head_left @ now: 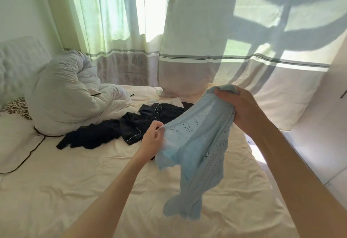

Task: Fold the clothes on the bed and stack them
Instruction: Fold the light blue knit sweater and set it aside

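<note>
A light blue knitted garment (199, 144) with eyelet patterns hangs in the air above the cream bed sheet (75, 181). My right hand (238, 106) grips its bunched upper end. My left hand (152, 138) pinches its edge lower down and to the left. The garment's loose end dangles down to about the middle of the bed. Behind it, a heap of dark clothes (120, 127), one piece with white piping, lies crumpled on the sheet.
A bundled white duvet (71, 95) sits at the back left, beside a leopard-print pillow (16, 106) and a white pillow (15, 138). Curtains (206, 40) hang along the far side of the bed. The floor shows at the right edge.
</note>
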A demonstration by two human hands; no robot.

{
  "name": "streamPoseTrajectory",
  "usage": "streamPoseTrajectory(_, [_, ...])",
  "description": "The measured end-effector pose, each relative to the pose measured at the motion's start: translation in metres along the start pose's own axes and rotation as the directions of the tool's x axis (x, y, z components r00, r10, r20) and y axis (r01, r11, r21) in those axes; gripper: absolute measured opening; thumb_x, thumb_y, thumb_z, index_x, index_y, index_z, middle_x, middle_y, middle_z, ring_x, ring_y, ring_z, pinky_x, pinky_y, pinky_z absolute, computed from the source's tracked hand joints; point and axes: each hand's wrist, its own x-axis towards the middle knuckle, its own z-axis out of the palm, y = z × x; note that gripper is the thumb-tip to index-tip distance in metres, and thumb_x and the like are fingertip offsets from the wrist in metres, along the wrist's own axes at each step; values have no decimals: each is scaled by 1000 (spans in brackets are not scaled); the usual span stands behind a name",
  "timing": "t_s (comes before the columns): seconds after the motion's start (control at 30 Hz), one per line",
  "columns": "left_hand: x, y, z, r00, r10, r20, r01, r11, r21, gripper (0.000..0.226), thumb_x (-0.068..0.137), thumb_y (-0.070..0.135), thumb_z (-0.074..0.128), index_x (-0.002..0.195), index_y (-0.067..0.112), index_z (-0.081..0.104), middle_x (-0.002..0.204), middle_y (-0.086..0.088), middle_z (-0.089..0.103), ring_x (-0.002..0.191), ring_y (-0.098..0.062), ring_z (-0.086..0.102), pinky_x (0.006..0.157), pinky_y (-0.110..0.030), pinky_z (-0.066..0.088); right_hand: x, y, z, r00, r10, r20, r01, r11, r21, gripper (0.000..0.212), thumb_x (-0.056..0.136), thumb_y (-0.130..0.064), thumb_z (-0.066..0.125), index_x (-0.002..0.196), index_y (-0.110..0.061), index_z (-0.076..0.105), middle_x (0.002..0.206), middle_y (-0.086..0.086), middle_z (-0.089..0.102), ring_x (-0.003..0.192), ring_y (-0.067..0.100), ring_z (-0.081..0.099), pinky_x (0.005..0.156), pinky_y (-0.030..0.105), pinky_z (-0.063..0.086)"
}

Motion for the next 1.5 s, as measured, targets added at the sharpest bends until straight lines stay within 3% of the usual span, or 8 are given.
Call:
streamPoseTrajectory(0.23, [18, 37, -77, 923, 197, 329, -320, 869, 377, 38, 82, -3, 64, 84, 33, 53, 79, 3, 52, 72, -9, 47, 69, -22, 39, 19, 4, -57, 927, -203, -314, -2, 837, -547, 32, 85, -20, 68, 65, -16, 43, 62, -1, 39, 59, 14, 36, 47, 18, 27])
streamPoseTrajectory(0.37, [28, 43, -98, 975, 197, 99, -220, 830, 513, 18, 83, -2, 63, 86, 16, 65, 84, -11, 62, 70, -20, 52, 69, -30, 42, 19, 8, -70, 924, -262, -279, 10, 747, -665, 34, 88, -15, 61, 64, -19, 37, 60, -2, 38, 53, 11, 33, 47, 22, 27])
streamPoseTrajectory(0.53, [37, 63, -108, 928, 231, -294, -156, 954, 257, 31, 84, 2, 60, 73, 31, 60, 76, 10, 63, 70, -8, 58, 66, -25, 42, 14, 12, -76, 948, -220, -230, 1, 725, -689, 27, 92, -9, 48, 68, -22, 43, 64, -3, 44, 58, 11, 39, 51, 25, 28])
streamPoseTrajectory(0.73, [47, 62, -104, 929, 34, -369, -68, 995, -78, 25, 90, 11, 50, 79, 28, 65, 71, 7, 61, 72, -13, 54, 69, -29, 42, -6, 37, -81, 997, 58, 46, -4, 665, -747, 11, 95, -9, 51, 106, -7, 51, 92, 3, 51, 84, 19, 51, 70, 31, 42])
streamPoseTrajectory(1.0, [36, 67, -107, 900, 216, -380, -109, 953, 284, 6, 94, 18, 51, 93, 16, 57, 74, 1, 57, 65, -14, 50, 60, -24, 39, -6, 40, -87, 959, -176, -220, -45, 675, -737, 16, 89, -3, 47, 80, -13, 56, 73, -2, 54, 70, 17, 48, 58, 28, 34])
streamPoseTrajectory(1.13, [16, 47, -106, 941, 121, -317, 15, 918, 395, 14, 95, 22, 49, 88, 11, 54, 73, -5, 57, 69, -23, 50, 62, -33, 35, -10, 46, -89, 931, -236, -278, -49, 675, -736, 12, 89, -4, 48, 85, -3, 59, 76, 5, 57, 73, 23, 49, 58, 31, 33])
streamPoseTrajectory(1.33, [-26, 7, -97, 977, -179, -114, 204, 939, 276, 20, 94, 21, 53, 77, 14, 59, 77, -9, 58, 74, -20, 49, 65, -31, 36, -33, 86, -90, 974, 174, -148, -229, 761, -607, 26, 96, -17, 48, 98, 7, 59, 93, 14, 55, 85, 21, 48, 75, 31, 34])
streamPoseTrajectory(1.5, [-62, 13, -115, 872, -358, 334, 286, 926, 248, 26, 79, 18, 74, 102, 19, 62, 94, -3, 71, 85, -16, 69, 66, -23, 50, -65, 88, -123, 903, 421, 83, -363, 854, -374, 46, 71, -35, 71, 94, 2, 55, 84, 11, 54, 78, 23, 52, 70, 35, 38])
